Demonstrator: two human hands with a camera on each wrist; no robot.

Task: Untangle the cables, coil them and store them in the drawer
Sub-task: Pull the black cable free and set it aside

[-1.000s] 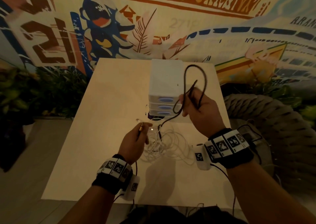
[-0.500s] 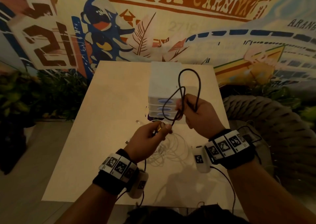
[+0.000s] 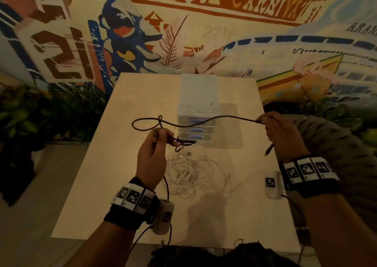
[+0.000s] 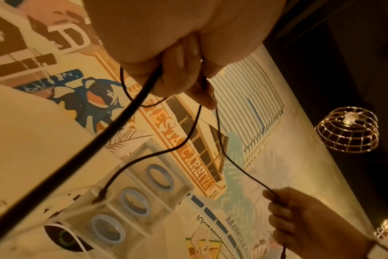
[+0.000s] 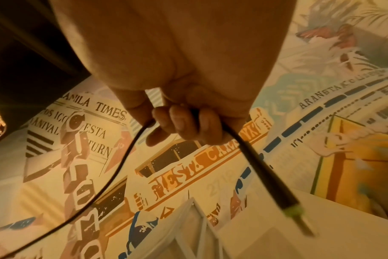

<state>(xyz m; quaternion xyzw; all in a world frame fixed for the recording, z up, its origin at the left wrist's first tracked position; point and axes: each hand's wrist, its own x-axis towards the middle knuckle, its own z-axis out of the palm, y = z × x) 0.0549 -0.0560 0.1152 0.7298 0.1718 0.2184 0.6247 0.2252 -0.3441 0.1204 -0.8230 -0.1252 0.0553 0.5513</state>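
A thin black cable (image 3: 216, 120) stretches in the air between my two hands, in front of the white three-drawer unit (image 3: 199, 105). My left hand (image 3: 157, 144) pinches one end near its plug, and a small loop (image 3: 146, 123) curls up to the left of it. My right hand (image 3: 274, 132) grips the other end, whose plug (image 3: 268, 150) hangs below the fist. In the right wrist view the fingers (image 5: 184, 122) curl round the cable and the green-tipped plug (image 5: 296, 212) sticks out. A tangle of white cables (image 3: 191, 172) lies on the table beneath.
The pale wooden table (image 3: 102, 175) stands against a painted mural wall. The drawer unit's blue handles (image 4: 134, 202) face me, all drawers closed. A woven chair (image 3: 336, 144) sits at the right and plants (image 3: 40, 113) at the left. A dark round object (image 4: 64, 238) lies in front of the drawers.
My hands have moved apart, the right hand far to the right. The tall cable loop held over the drawers has been pulled out into a long horizontal stretch with a small loop on the left.
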